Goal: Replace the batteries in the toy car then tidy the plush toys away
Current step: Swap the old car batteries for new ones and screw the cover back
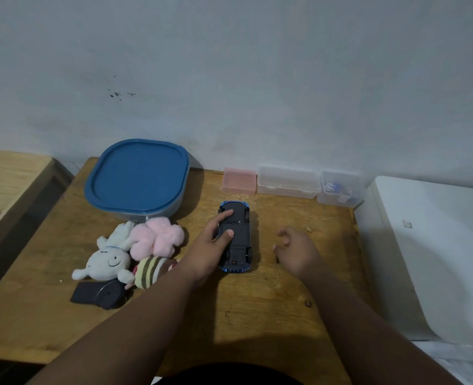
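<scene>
A blue toy car (239, 240) lies upside down on the wooden table (257, 315), its black underside facing up. My left hand (210, 245) rests on the car's left side, with the index finger and thumb pressed on the underside. My right hand (296, 251) is just right of the car, fingers curled over a thin screwdriver (277, 266) that lies on the table. Left of the car sit three plush toys: a white bunny (108, 259), a pink fluffy one (157, 240) and a striped one (149, 272).
A grey container with a blue lid (138, 177) stands at the back left. Along the wall are a pink box (239, 180), a clear box (288, 182) and a clear box with small items (339, 191). A dark round object (102, 294) lies near the plush toys. A white appliance (429, 245) borders the right.
</scene>
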